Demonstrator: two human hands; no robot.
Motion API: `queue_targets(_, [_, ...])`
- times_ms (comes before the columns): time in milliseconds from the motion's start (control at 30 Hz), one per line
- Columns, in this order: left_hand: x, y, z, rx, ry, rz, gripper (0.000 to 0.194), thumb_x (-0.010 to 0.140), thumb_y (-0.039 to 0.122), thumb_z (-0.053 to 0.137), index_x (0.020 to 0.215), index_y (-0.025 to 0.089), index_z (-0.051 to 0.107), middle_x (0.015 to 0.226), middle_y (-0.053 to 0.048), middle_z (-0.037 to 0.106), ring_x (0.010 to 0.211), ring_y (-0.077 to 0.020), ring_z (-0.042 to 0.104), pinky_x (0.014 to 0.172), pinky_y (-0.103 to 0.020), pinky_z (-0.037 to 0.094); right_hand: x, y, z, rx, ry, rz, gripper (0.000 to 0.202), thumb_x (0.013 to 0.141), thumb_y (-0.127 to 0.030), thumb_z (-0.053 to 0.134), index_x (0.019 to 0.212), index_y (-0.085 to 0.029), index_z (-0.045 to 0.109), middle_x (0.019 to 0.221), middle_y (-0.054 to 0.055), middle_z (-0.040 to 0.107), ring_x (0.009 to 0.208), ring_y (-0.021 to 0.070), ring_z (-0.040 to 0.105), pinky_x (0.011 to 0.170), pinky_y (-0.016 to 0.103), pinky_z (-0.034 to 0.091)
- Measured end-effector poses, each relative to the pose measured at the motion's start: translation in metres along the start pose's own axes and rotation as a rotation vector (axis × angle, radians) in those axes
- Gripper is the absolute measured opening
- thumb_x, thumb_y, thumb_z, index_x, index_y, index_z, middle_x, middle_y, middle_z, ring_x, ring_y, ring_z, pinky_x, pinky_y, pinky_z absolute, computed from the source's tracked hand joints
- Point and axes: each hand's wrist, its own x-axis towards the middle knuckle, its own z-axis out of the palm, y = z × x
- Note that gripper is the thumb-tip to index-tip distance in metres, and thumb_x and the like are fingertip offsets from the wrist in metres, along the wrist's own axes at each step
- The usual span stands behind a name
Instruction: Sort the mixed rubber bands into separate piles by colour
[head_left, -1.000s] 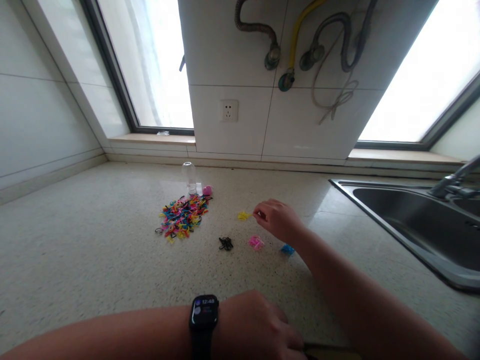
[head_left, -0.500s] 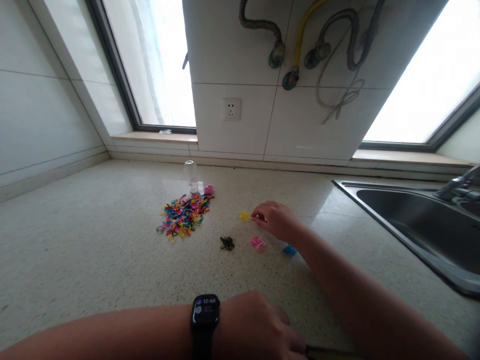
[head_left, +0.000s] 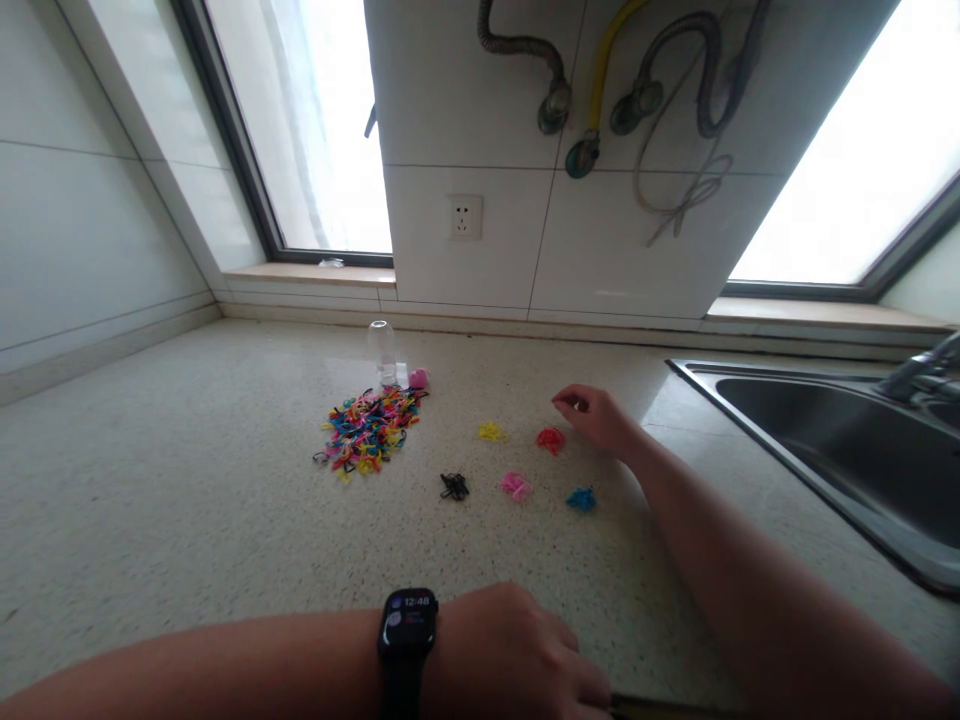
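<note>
My right hand hovers just behind and right of a small red heap of rubber bands. Its thumb and fingertip are pinched together; anything between them is too small to make out. Nearby lie small heaps of yellow bands, pink bands, black bands and blue bands. A large mixed pile of coloured bands spreads to the left. At the bottom, my left hand, with a black watch on the wrist, has curled fingers whose tips are hidden.
A clear bottle and a pink lump stand behind the mixed pile. The speckled counter meets a steel sink at right. Pipes with valves and a socket are on the back wall.
My right hand has moved right, from beside the yellow heap to behind the red one. The red heap and the whole blue heap now show. My left hand stays put.
</note>
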Motion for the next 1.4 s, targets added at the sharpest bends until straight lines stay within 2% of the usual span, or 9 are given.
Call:
queue_targets(167, [-0.001,0.000,0.001,0.003,0.005,0.003,0.012,0.096,0.026,0.055,0.086,0.019,0.055,0.083,0.004,0.060,0.066,-0.0129,0.049,0.050,-0.028,0.041,0.004,0.018,0.001,0.151,-0.001,0.075,0.033,0.083,-0.039,0.058,0.099,-0.014,0.071,0.078,0.006,0.067,0.065,0.0157,0.055,0.062,0.029,0.043])
queue_targets(433, [-0.001,-0.001,0.001,0.008,0.003,0.005,0.012,0.096,0.025,0.054,0.085,0.019,0.054,0.081,0.005,0.059,0.065,-0.0125,0.049,0.050,-0.028,0.040,0.002,0.014,-0.002,0.188,-0.100,0.115,0.032,0.082,-0.037,0.059,0.101,-0.015,0.073,0.071,0.002,0.061,0.063,0.0139,0.051,0.059,0.027,0.039])
queue_targets(867, [-0.001,-0.001,0.004,-0.018,0.020,0.006,0.012,0.096,0.026,0.052,0.086,0.020,0.054,0.082,0.004,0.060,0.065,-0.0127,0.048,0.049,-0.028,0.041,0.003,0.019,-0.002,0.233,-0.132,0.153,0.031,0.080,-0.038,0.059,0.100,-0.017,0.072,0.065,-0.001,0.054,0.057,0.0124,0.043,0.054,0.027,0.033])
queue_targets(1133, [-0.001,-0.004,0.006,-0.068,0.024,-0.030,0.012,0.096,0.029,0.052,0.088,0.022,0.056,0.083,0.004,0.065,0.066,-0.0131,0.052,0.049,-0.029,0.039,0.003,0.026,-0.002,0.211,-0.177,0.120,0.032,0.082,-0.038,0.060,0.103,-0.018,0.071,0.069,0.001,0.057,0.061,0.0138,0.047,0.056,0.027,0.035])
queue_targets(1267, [0.001,-0.006,-0.005,-0.228,-0.014,-0.040,0.014,0.097,0.033,0.051,0.097,0.023,0.062,0.086,0.004,0.068,0.070,-0.0119,0.058,0.051,-0.028,0.040,0.004,0.028,-0.002,0.179,-0.194,0.072,0.029,0.082,-0.038,0.059,0.100,-0.018,0.072,0.070,0.001,0.059,0.064,0.0148,0.050,0.059,0.028,0.038])
queue_targets(1400, [0.003,-0.016,-0.035,-0.346,-0.044,-0.139,0.016,0.090,0.035,0.061,0.099,0.024,0.068,0.084,0.004,0.069,0.073,-0.0096,0.062,0.054,-0.023,0.041,0.004,0.028,-0.001,0.183,-0.198,0.082,0.029,0.082,-0.038,0.060,0.100,-0.019,0.072,0.074,0.002,0.063,0.066,0.0157,0.054,0.061,0.028,0.040])
